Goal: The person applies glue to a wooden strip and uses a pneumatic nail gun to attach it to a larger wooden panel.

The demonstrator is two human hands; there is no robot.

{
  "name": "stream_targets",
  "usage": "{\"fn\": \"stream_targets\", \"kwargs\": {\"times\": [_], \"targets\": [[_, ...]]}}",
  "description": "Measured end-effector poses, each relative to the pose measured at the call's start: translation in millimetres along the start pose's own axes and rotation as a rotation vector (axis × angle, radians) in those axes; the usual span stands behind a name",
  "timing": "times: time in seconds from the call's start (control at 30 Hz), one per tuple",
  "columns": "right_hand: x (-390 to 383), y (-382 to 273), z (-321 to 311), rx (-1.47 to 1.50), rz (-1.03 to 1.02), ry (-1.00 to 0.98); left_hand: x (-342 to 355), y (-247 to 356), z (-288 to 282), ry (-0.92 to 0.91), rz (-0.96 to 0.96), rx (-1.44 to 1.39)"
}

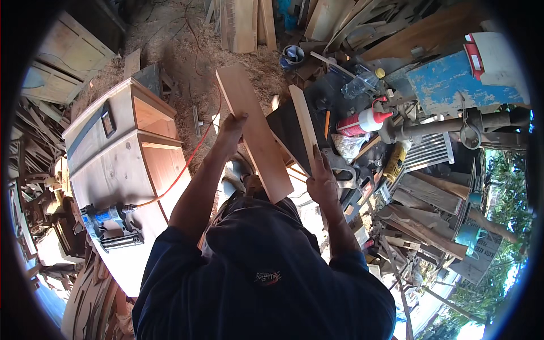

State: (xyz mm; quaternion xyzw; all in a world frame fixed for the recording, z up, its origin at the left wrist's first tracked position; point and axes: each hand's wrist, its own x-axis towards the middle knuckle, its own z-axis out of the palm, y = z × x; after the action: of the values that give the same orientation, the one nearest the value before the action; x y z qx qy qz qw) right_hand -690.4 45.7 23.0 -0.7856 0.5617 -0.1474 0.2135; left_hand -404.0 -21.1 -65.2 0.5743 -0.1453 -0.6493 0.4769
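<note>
My left hand [230, 135] is closed on the edge of a wide, pale wooden board [258, 136], which slants in front of my body. My right hand [322, 182] grips the lower end of a narrow wooden strip [303, 116]. That strip lies over the dark surface of a cluttered workbench [289, 127]. Just right of my right hand rests a grey tool handle [343, 173], perhaps a handsaw's. An orange pencil [327, 123] and a red-and-white glue bottle [362, 122] lie beyond the hand.
At left, a wooden cabinet [107, 164] carries a blue nail gun [113, 224] with a red air hose [191, 161]. A clear plastic bottle [354, 86], a yellow can [397, 160] and a metal pipe [436, 129] crowd the right. Shavings cover the floor [161, 42]; scrap boards [419, 201] are piled around.
</note>
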Motion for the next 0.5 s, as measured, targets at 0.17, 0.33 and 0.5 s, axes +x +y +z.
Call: {"fn": "stream_targets", "kwargs": {"times": [0.17, 0.33, 0.5], "targets": [[13, 6, -50, 0.078, 0.03, 0.09, 11, -9, 51, -0.071, -0.063, 0.02], [40, -23, -81, 0.222, 0.024, 0.059, 23, -34, 53, -0.098, -0.061, 0.489], [76, -70, -86, 0.938, 0.202, -0.181, 24, -66, 68, -0.272, 0.098, 0.635]]}}
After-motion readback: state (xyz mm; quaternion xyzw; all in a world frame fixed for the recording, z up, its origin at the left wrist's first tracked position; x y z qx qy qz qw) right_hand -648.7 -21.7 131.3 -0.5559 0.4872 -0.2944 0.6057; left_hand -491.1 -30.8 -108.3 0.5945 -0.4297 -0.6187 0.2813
